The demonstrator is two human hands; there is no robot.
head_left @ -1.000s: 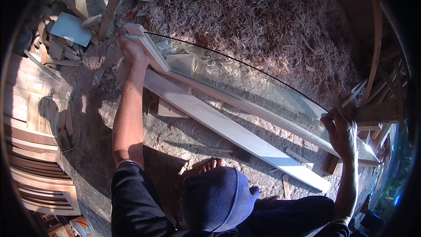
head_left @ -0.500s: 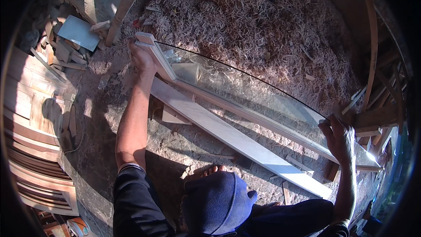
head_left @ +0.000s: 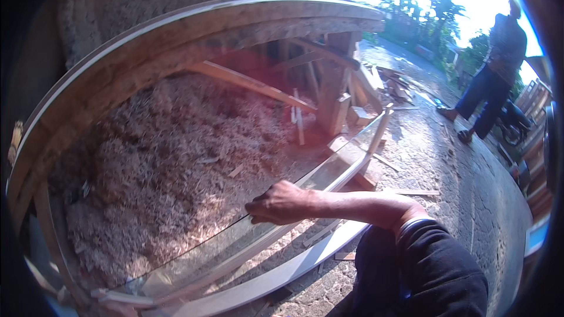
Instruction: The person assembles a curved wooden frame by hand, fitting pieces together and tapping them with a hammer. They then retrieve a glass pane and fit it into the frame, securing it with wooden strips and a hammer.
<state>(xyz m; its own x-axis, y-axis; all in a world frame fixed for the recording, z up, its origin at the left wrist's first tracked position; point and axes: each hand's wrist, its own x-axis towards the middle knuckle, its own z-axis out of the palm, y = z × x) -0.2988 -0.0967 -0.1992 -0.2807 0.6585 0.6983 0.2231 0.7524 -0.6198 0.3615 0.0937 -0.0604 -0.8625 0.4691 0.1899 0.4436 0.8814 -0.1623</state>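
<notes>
Gripping glass pane (head_left: 214, 250): right hand (head_left: 283, 202); left hand now unseen, grip untellable; person (head_left: 499, 67) newly visible.

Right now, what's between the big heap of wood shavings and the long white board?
In the head view, a glass pane and the wooden rail along it lie between the shavings heap and the white board.

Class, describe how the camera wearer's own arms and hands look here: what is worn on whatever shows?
Only the right arm shows: bare from about the elbow down, no watch visible, with an ungloved right hand. Its dark sleeve has a thin pale edge.
</notes>
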